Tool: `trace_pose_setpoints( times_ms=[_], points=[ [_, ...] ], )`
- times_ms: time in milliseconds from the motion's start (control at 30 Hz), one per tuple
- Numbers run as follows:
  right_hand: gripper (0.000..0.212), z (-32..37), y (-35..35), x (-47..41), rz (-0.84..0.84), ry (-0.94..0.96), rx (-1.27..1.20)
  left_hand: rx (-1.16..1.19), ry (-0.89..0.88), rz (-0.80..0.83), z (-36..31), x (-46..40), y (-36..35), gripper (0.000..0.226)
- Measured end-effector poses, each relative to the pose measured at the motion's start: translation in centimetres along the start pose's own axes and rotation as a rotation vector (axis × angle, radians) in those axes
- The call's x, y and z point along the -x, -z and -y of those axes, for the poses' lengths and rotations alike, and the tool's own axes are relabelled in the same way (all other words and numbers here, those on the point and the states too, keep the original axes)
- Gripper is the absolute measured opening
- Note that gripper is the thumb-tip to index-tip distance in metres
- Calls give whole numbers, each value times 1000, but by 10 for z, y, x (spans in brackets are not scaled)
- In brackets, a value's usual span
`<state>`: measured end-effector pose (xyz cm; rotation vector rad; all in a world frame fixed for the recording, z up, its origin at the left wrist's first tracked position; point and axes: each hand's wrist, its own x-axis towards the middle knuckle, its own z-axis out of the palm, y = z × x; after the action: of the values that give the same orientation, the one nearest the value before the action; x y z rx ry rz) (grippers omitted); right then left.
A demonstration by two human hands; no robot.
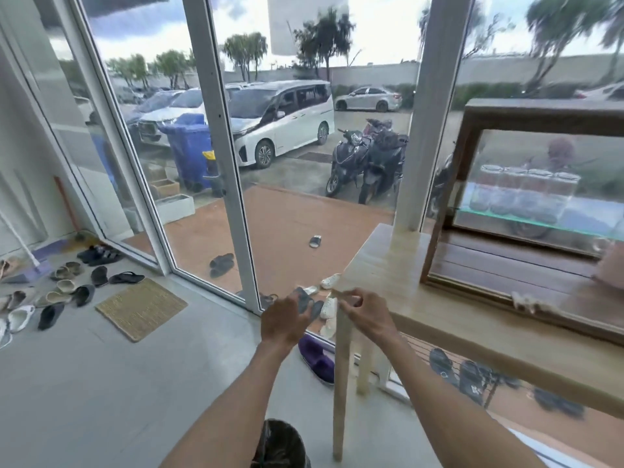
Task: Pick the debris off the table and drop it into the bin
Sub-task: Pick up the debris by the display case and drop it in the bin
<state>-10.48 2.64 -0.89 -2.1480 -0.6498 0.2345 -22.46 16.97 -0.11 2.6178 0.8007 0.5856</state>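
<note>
Both my arms reach forward to the near left corner of the light wooden table (388, 265). My right hand (363, 312) hovers at that corner with fingers curled in a pinch; what is between them is too blurred to tell. My left hand (287, 319) is cupped just off the table's edge, fingers loosely bent, nothing clearly in it. A dark bin with a black liner (280, 445) stands on the floor below my arms, by the table leg. A pale crumpled scrap (526, 302) lies on the table further right, in front of the display case.
A wood-framed glass display case (472, 197) with jars takes up the table's back right. Glass doors (216, 146) face a car park. Several shoes and sandals (67, 282) and a woven mat (141, 309) lie on the grey floor. A purple slipper (315, 358) sits by the table leg.
</note>
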Motion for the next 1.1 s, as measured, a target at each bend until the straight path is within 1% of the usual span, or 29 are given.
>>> trace_pose_setpoints(
  times_ms=[167, 400, 500, 567, 600, 733, 867, 933, 1100],
  points=[
    [38, -29, 67, 14, -111, -62, 22, 55, -101, 10, -70, -8, -4, 43],
    [38, -79, 167, 49, -294, -219, 52, 134, -283, 83, -175, -2, -43, 49],
    [32, -100, 199, 63, -377, -294, 47, 157, -352, 108, -215, 8, -58, 46],
    [24, -111, 219, 74, -447, -315, 83, 173, -394, 125, -237, 13, -70, 45],
    [24, -116, 227, 78, -481, -331, 97, 180, -413, 128, -247, 16, -75, 44],
    [34, -138, 252, 87, -568, -408, 112, 222, -432, 165, -279, 22, -100, 43],
    [30, -152, 262, 84, -612, -451, 125, 237, -431, 181, -305, 22, -123, 46],
    [30, -157, 263, 79, -617, -465, 131, 241, -433, 180, -315, 22, -130, 44],
    [41, -164, 259, 60, -581, -444, 131, 265, -375, 139, -332, 16, -148, 42]
  ],
)
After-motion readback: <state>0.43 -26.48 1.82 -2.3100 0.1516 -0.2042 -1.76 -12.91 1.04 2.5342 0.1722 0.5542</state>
